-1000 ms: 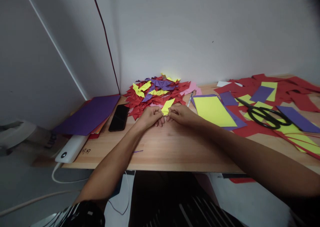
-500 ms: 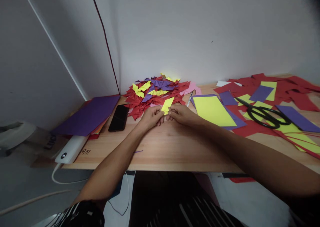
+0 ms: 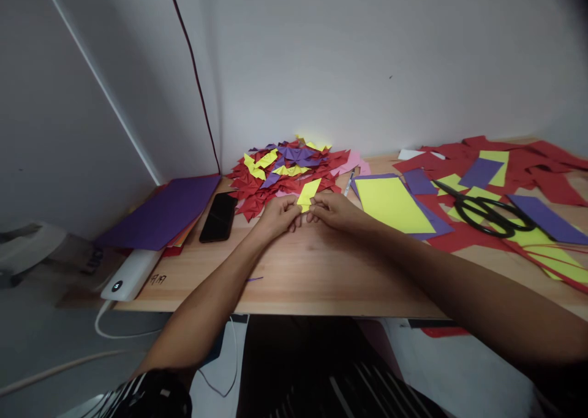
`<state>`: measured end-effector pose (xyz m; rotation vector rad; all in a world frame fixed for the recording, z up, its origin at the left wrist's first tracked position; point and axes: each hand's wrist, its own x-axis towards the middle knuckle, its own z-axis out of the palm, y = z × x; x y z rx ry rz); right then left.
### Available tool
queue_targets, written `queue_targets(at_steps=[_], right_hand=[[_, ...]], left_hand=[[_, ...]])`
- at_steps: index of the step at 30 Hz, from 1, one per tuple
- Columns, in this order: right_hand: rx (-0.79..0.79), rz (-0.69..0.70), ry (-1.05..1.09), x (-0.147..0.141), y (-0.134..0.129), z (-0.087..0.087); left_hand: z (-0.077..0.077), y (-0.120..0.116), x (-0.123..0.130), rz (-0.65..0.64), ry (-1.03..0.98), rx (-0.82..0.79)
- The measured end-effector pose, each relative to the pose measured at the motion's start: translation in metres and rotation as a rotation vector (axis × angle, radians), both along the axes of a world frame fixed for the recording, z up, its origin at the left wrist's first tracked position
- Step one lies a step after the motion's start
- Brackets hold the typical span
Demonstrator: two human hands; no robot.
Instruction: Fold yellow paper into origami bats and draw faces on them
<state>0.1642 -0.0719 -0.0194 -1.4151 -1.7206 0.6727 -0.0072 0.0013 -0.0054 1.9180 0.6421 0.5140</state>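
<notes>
The left hand (image 3: 279, 214) and right hand (image 3: 337, 212) together pinch a creased yellow paper piece (image 3: 309, 190) over the worktop (image 3: 316, 271), at the near edge of a heap of folded papers (image 3: 298, 155). Those look finished; this one seems partly folded, though fingers hide its lower end. The yellow sheet (image 3: 392, 205) beside the right hand lies flat, apparently unworked.

The person wears black clothes (image 3: 367, 396), on which thin white stripes run slanting at the near side of the scene. The left sleeve (image 3: 158, 393) is also black, with narrow white lines and one small pale patch, while the right sleeve (image 3: 563, 378) appears only dark in the shadow. Below the sleeves, the left forearm (image 3: 206, 307), right forearm (image 3: 445, 274), left hand (image 3: 279, 214) and right hand (image 3: 339, 212) are bare.
</notes>
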Motion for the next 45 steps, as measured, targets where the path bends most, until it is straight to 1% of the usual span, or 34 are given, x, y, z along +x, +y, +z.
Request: queue_targets(at_steps=[6,10,14,17,20,22,27,31,35,42,45], right_hand=[[0.027,-0.08,-0.094,-0.002,0.0003,0.0007],[0.03,-0.039,-0.021,-0.0017,0.0003,-0.0016],[0.007,-0.004,0.022,-0.0001,0.0011,-0.0021],[-0.006,-0.032,0.019,0.0006,0.0015,-0.0009],[0.008,-0.08,-0.063,0.0002,0.0011,0.0002],[0.028,-0.083,-0.098,-0.0004,0.0002,0.0006],[0.01,-0.029,-0.018,-0.001,-0.0016,0.0017],[-0.028,-0.026,0.03,-0.0009,-0.0008,0.0019],[-0.013,-0.076,-0.017,-0.0018,0.0,0.0014],[-0.023,-0.018,0.026,-0.0022,0.0003,0.0019],[0.009,-0.065,-0.022,-0.0029,0.0006,0.002]], left_hand=[[-0.0014,-0.0012,0.0008,-0.016,0.027,0.078],[-0.0024,-0.0003,0.0008,-0.017,0.017,0.081],[-0.0016,0.0011,0.0005,-0.004,-0.004,0.036],[-0.0015,0.0009,0.0006,-0.004,-0.001,0.049],[-0.0019,-0.0003,0.001,-0.006,0.004,0.079],[-0.0021,-0.0008,0.0012,-0.014,0.012,0.079],[-0.0021,-0.0001,0.0009,0.003,-0.009,0.037],[-0.0028,-0.0001,0.0009,0.02,-0.012,0.066],[-0.0032,-0.0012,0.0008,-0.004,-0.009,0.102],[-0.0043,0.0016,0.0,0.034,-0.009,0.124],[-0.0059,0.0021,0.0002,0.016,0.006,0.122]])
